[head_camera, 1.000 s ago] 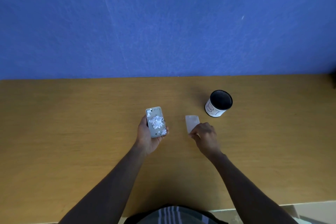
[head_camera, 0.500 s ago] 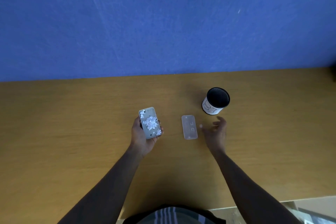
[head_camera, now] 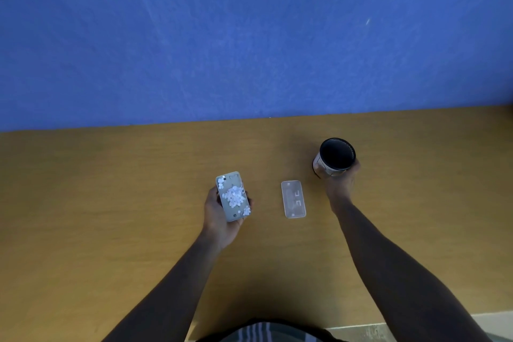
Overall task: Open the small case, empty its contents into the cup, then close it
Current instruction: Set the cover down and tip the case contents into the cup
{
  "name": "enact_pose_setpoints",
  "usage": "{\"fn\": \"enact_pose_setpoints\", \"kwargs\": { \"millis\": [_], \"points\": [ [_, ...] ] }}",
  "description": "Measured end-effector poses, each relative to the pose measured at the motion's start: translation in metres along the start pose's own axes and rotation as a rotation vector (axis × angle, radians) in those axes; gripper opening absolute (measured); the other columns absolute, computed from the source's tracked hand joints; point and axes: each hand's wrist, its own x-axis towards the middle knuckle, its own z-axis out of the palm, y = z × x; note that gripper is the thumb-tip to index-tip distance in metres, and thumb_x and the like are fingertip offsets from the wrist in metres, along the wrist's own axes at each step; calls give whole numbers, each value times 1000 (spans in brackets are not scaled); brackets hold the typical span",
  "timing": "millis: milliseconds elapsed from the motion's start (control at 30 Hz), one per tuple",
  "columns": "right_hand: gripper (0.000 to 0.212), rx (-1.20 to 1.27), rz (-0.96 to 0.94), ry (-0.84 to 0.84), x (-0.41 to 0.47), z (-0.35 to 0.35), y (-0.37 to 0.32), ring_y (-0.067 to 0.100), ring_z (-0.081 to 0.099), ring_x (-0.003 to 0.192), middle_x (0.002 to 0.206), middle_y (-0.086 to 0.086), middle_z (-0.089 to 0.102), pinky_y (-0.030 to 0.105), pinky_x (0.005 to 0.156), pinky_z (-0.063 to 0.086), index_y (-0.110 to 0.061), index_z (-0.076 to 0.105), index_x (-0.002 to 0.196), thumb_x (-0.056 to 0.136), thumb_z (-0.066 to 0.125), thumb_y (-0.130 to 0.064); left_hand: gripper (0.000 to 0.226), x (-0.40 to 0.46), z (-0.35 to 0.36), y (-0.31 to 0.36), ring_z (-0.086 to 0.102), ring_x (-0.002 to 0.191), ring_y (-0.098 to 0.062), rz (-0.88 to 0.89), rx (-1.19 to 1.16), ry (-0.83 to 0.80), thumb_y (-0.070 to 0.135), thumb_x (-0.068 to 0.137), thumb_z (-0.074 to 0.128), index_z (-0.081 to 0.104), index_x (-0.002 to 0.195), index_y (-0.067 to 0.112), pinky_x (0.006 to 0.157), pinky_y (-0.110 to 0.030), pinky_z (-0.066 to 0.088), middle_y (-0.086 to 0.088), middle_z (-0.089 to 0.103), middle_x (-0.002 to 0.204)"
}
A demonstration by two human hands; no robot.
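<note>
My left hand (head_camera: 222,215) holds the open bottom half of the small clear case (head_camera: 233,196) flat, face up, with several small white pieces lying in it. The case's clear lid (head_camera: 293,199) lies flat on the wooden table, between my two hands. The cup (head_camera: 334,157), white outside and black inside, stands upright at the right. My right hand (head_camera: 342,182) wraps its near side, fingers around the wall.
The wooden table (head_camera: 111,203) runs back to a blue wall (head_camera: 249,36). The table's front edge is at the bottom right, with pale floor (head_camera: 361,332) beyond it. My striped shirt shows at the bottom centre.
My right hand let go of the lid, left it on the table and moved right and away to take hold of the cup. My left hand kept holding the open case.
</note>
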Motion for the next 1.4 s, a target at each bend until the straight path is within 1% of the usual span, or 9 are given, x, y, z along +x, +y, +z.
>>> {"fn": "enact_pose_setpoints", "kwargs": {
  "millis": [167,267,367,567,733,900,1067,1233,1400],
  "points": [
    [88,8,-67,-29,-5,0,-6,20,49,122,135,1,47,41,98,46,-22,30,139,70,85,-20,39,1,-1,2,56,74,-27,5,5,5,35,95,35,55,116,8,57,-32,53,-13,56,87],
    [86,0,-140,-96,-23,5,-14,13,53,115,129,-6,50,31,89,47,-26,33,136,69,86,-25,41,4,-2,4,57,75,-26,20,-16,26,36,95,37,58,116,8,62,-33,52,-13,58,87],
    [85,-6,-181,-169,-46,15,-21,4,58,109,125,-6,54,21,79,48,-23,35,135,68,88,-25,37,7,-3,7,57,72,-24,67,5,21,37,92,38,62,101,10,65,-34,47,-10,58,84],
    [90,-60,-212,-301,-96,36,-25,16,58,115,127,-1,57,37,91,54,-20,38,136,63,91,-25,34,9,1,21,56,70,-21,221,11,38,38,93,37,63,84,18,64,-34,44,-4,58,79],
    [81,-142,-247,-378,-130,48,-27,-8,52,109,116,-33,52,18,81,48,-32,42,128,61,87,-34,35,8,8,36,55,70,-18,329,102,102,38,96,33,59,81,21,64,-34,43,0,58,76],
    [80,-178,-260,-463,-149,56,-30,-7,52,110,121,-14,57,10,81,43,-29,42,129,63,88,-24,44,10,12,41,64,61,-7,428,220,131,40,98,31,65,73,29,56,-22,50,13,67,64],
    [85,-208,-309,-489,-157,62,-38,10,54,115,126,-7,56,30,90,51,-24,38,133,64,87,-25,42,13,13,35,70,68,-3,498,347,156,50,99,30,66,96,27,56,-20,53,15,75,71],
    [86,-234,-347,-481,-161,66,-46,11,54,116,129,-9,55,37,92,53,-25,36,134,64,87,-30,58,7,21,37,66,79,-16,575,477,78,55,92,31,61,110,9,63,-27,54,-4,67,89],
    [84,-217,-362,-463,-161,65,-50,15,56,116,127,-8,55,40,91,53,-23,39,132,64,88,-29,35,1,27,39,58,79,-8,755,631,-47,46,98,28,61,97,32,65,-25,49,13,62,84]
  ]
}}
